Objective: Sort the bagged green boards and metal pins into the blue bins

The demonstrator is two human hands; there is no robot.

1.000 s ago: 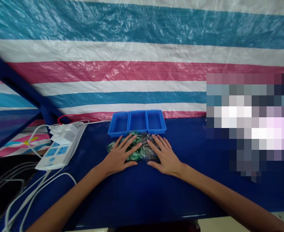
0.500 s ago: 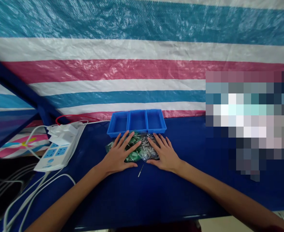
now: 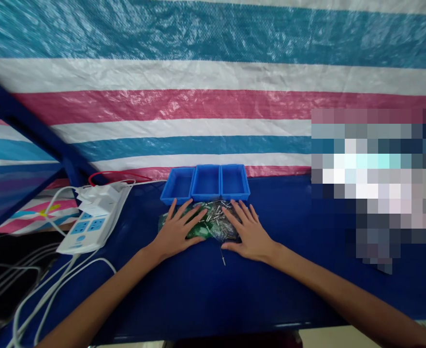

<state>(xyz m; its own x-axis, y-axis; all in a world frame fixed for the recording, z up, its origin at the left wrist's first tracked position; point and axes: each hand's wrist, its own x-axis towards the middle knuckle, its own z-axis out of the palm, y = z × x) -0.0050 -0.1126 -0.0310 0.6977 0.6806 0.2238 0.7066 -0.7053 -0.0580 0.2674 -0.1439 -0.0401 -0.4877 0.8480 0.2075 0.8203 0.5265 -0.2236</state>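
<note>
A pile of small silvery metal pieces that look like pop rivets lies on the blue table, mixed with green and clear plastic. My left hand rests over the left side of this pile, palm down, fingers spread. On the right side, my right hand lies flat in the same way, its fingers apart. Neither hand grips anything. One loose rivet with a thin pin sits in front of the pile, near my right thumb. What lies under the palms is hidden.
Three blue trays stand side by side behind the pile. At the left is a white power strip with plugs and trailing cables. A striped plastic sheet hangs behind the table. The right side is pixelated.
The loose rivet has shifted to the right and turned, its pin now pointing up and left. My left hand's fingers have moved slightly left. My right hand stays nearly in place.
</note>
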